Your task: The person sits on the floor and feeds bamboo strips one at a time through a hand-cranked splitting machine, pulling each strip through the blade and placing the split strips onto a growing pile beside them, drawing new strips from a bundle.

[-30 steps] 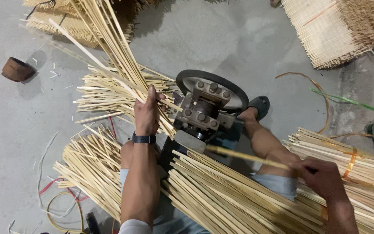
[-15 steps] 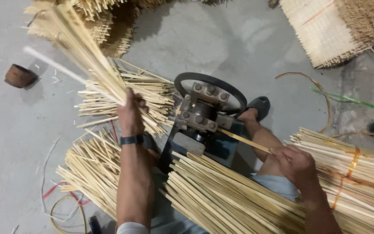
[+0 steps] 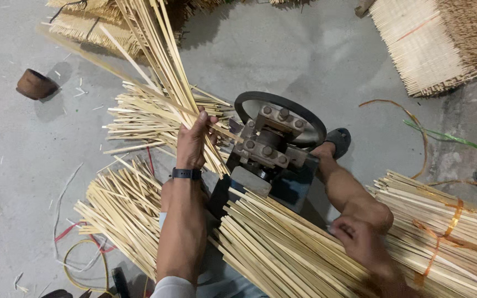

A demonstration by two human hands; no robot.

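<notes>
My left hand (image 3: 193,144), with a black watch on the wrist, is shut on a bunch of long bamboo strips (image 3: 158,60) that fans up and to the left. It sits just left of a small black machine (image 3: 271,152) with a dark ring-shaped wheel and bolted metal blocks. My right hand (image 3: 360,238) lies at the lower right on a wide pile of strips (image 3: 282,254) that reaches up to the machine. Its fingers curl onto the strips. I cannot tell whether they pinch one.
A brown pot (image 3: 34,84) stands on the concrete floor at the left. Loose strip piles (image 3: 131,207) lie left of my arm. A bundle tied with orange bands (image 3: 454,221) lies at the right, woven mats (image 3: 426,49) at the top right, cables (image 3: 84,259) at the lower left.
My right hand let go of the single strip at the machine and drew back down onto the pile. My left hand swung its bunch left, then back beside the machine.
</notes>
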